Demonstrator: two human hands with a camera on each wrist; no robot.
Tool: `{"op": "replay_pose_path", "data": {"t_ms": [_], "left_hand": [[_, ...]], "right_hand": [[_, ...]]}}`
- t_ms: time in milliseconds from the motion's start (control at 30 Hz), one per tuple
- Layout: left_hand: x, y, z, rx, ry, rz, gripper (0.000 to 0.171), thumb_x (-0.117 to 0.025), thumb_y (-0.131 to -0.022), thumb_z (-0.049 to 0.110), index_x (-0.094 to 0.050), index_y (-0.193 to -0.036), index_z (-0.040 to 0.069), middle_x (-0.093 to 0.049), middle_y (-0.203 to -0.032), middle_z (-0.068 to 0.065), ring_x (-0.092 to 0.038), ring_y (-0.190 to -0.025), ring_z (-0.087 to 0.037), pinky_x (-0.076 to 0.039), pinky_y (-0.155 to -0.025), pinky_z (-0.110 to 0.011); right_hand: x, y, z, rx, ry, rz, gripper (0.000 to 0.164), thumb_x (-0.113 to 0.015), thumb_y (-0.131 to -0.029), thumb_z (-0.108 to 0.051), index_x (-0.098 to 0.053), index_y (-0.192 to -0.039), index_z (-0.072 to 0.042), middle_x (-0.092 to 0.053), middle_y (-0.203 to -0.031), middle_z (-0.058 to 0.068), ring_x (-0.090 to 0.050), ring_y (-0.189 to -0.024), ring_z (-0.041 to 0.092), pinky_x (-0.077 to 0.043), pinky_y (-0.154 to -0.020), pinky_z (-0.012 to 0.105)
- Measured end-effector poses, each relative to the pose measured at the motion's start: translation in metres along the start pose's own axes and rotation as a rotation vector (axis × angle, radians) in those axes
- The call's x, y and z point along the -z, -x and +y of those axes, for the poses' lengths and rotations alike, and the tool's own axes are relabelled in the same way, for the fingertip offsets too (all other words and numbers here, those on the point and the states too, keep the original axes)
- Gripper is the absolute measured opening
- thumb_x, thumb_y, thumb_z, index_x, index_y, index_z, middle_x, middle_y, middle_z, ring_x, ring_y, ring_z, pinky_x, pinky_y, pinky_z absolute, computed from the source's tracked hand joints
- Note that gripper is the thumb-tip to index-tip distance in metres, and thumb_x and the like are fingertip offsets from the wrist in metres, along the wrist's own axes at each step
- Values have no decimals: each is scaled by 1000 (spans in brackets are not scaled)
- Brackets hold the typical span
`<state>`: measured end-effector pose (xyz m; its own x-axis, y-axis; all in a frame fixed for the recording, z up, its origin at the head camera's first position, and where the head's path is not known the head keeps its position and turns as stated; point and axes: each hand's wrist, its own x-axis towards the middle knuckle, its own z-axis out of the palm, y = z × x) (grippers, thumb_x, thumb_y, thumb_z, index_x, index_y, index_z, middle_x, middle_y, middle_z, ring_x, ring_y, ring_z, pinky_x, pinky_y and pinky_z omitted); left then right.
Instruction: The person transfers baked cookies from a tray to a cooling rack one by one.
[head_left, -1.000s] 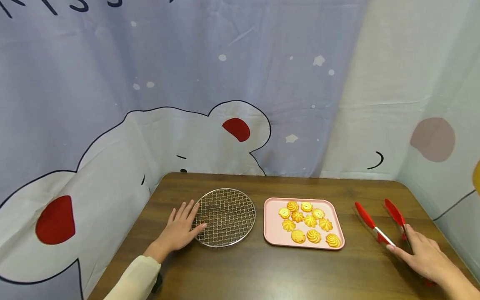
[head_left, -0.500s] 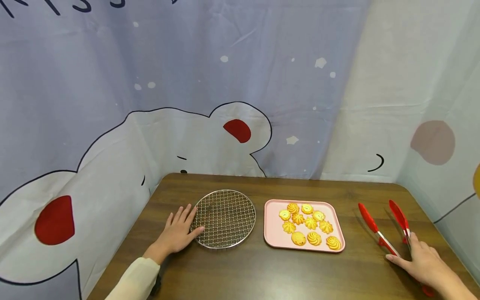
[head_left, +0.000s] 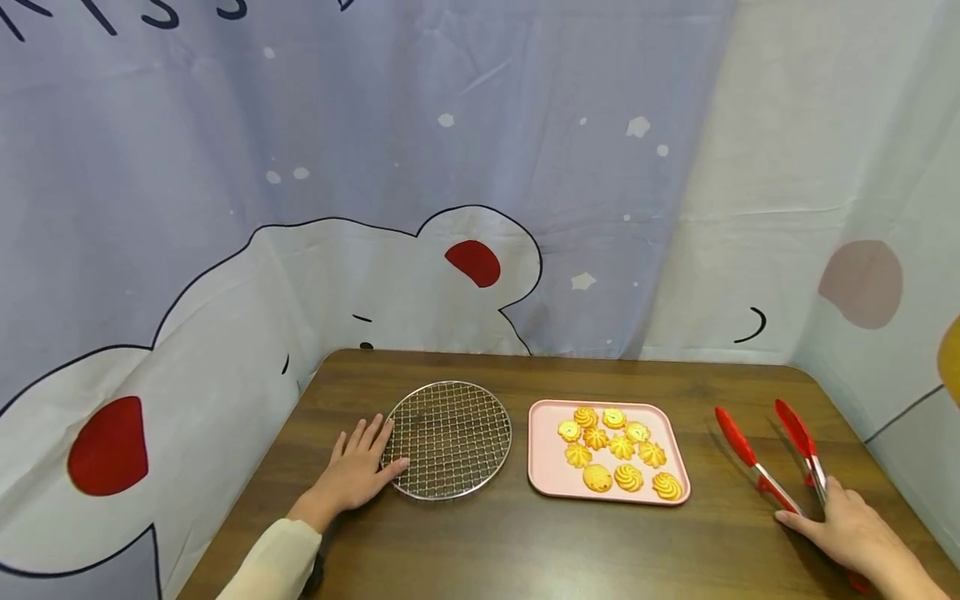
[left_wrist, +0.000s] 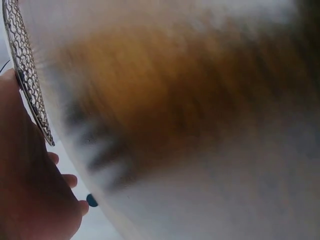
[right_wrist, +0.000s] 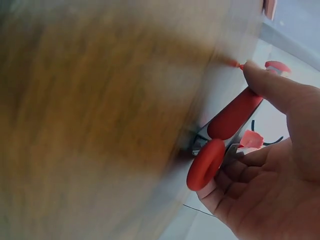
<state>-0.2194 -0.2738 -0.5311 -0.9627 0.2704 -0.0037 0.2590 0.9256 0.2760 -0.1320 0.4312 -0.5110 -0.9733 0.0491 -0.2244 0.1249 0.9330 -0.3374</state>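
Note:
A round wire cooling rack [head_left: 452, 440] lies on the left of the table. My left hand [head_left: 351, 470] rests at its left edge, fingers straight and thumb over the rim; the left wrist view shows the rack [left_wrist: 29, 70] beside that hand. On the right side lies a pair of tongs [head_left: 777, 487] with red tips and spread arms. My right hand [head_left: 855, 529] grips the handle end, thumb on one arm and curled fingers on the other. A red ring at the end of the tongs [right_wrist: 230, 117] shows in the right wrist view.
Between the hands is a pink rectangular tray [head_left: 545, 467] bearing several golden cookies [head_left: 597, 477]. The wooden table [head_left: 480, 550] has rounded back corners. A printed curtain [head_left: 360, 150] hangs behind it and along both sides.
My right hand has slid a little nearer along the tongs, and the tongs have shifted slightly right. The left hand, rack and tray look still.

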Motion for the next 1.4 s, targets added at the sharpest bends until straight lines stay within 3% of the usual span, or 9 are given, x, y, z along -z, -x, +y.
{"op": "replay_pose_path", "data": {"t_ms": [167,400,700,933,1133,1400], "left_hand": [[3,1,3,8,-9,-16,84,-44,-102,61,-25,-161,5,-17,-167,-21,-12,-152,-48,-6,-117,-72],[5,0,6,1,-29,-31,85,-45,-101,62,-27,-160,4,-18,-168,-18,-13,-152,-48,-6,-117,-72],[4,-1,2,-12,-59,-16,86,-43,-101,65,-27,-161,5,-20,-168,-13,-14,-152,-47,-5,-117,-72],[2,-2,1,-22,-55,-16,83,-43,-101,64,-27,-161,8,-21,-168,-10,-14,-152,-47,-5,-117,-71],[-3,-4,-2,-42,-32,20,82,-44,-100,65,-31,-161,11,-24,-168,-9,-17,-152,-47,-7,-117,-72],[1,-6,2,-15,-34,-36,82,-44,-101,65,-31,-161,11,-20,-168,-13,-14,-152,-48,-5,-117,-71]], "right_hand": [[-1,1,-1,-14,-33,3,85,-64,-93,-61,-39,-107,19,-54,-86,25,-52,-71,26,-50,-58,42],[0,0,-2,-22,-18,16,95,-62,-94,-62,-35,-119,25,-47,-100,46,-60,-83,49,-52,-62,55],[-1,1,-6,-5,17,87,104,-58,-98,-58,-21,-135,31,-39,-108,54,-53,-95,69,-49,-70,66],[-1,3,-8,16,15,132,102,-56,-101,-52,-16,-137,34,-34,-112,56,-52,-94,70,-48,-69,67],[0,2,-7,9,20,122,102,-53,-101,-56,-18,-136,34,-35,-113,55,-52,-97,69,-48,-71,69],[3,1,-6,22,27,144,100,-52,-99,-62,-28,-136,29,-43,-109,49,-57,-91,59,-49,-66,62]]}}
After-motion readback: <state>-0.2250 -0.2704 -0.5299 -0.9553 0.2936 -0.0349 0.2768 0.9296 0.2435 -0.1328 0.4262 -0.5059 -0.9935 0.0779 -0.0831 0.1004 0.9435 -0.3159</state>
